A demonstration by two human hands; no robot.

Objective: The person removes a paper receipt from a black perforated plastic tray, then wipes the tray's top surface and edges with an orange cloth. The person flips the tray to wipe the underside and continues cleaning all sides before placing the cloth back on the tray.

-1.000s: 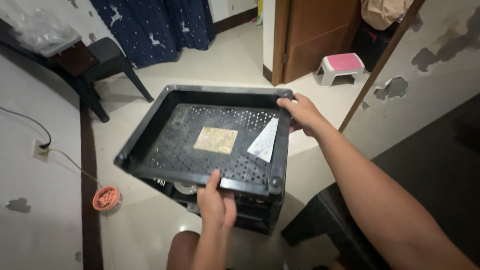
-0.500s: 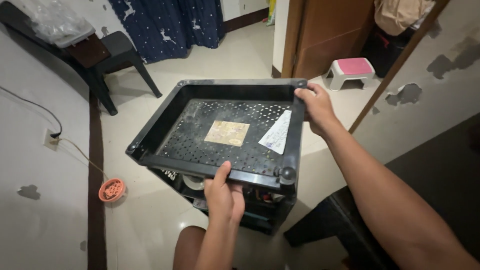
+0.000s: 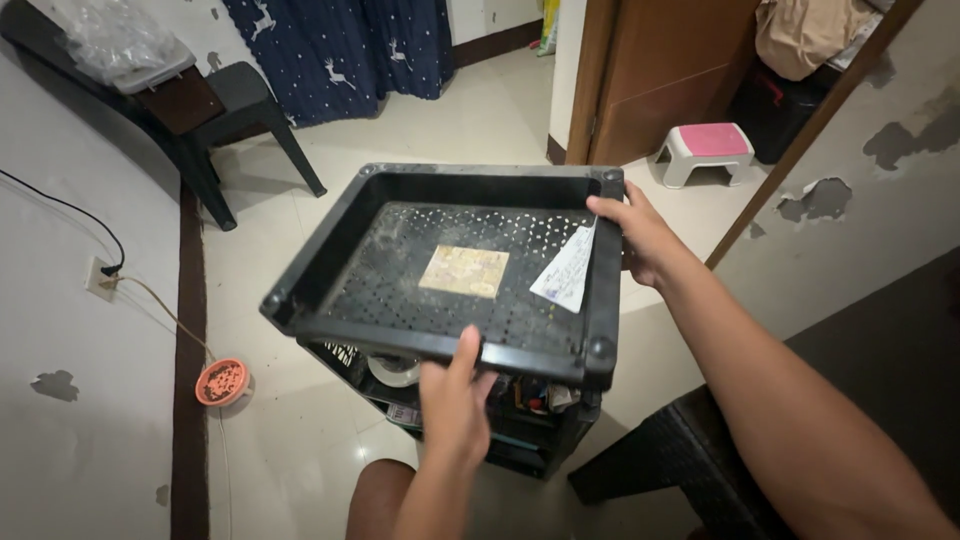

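— Where do the fingers sit on the tray?

— The left hand [image 3: 455, 400] is at the near rim of the black perforated tray [image 3: 330, 250]: its thumb lies up over the top edge and the other fingers curl out of sight beneath, so it is clasping that rim. The right hand [image 3: 640, 235] is wrapped around the tray's far right corner, thumb on top of the rim, fingers closed down the outer wall.

— So the tray lies between the two hands?

— Yes, held tilted, its left side lower, just above a black rack [image 3: 520, 440] whose shelf below shows a roll of tape [image 3: 392, 370] and small clutter.

— Anything in the tray?

— A tan square card [image 3: 463, 271] lies flat near the tray's middle. A white paper slip [image 3: 566, 272] leans against the tray's right wall, just beside the right hand's thumb.

— And around the tray?

— Left of it, on the floor, an orange round dish [image 3: 222, 381]. Beyond the tray's far left corner stands a dark chair [image 3: 250, 100], and beyond its far right corner a pink-topped step stool [image 3: 706, 148]. A dark wicker seat [image 3: 650, 470] sits at the tray's near right.
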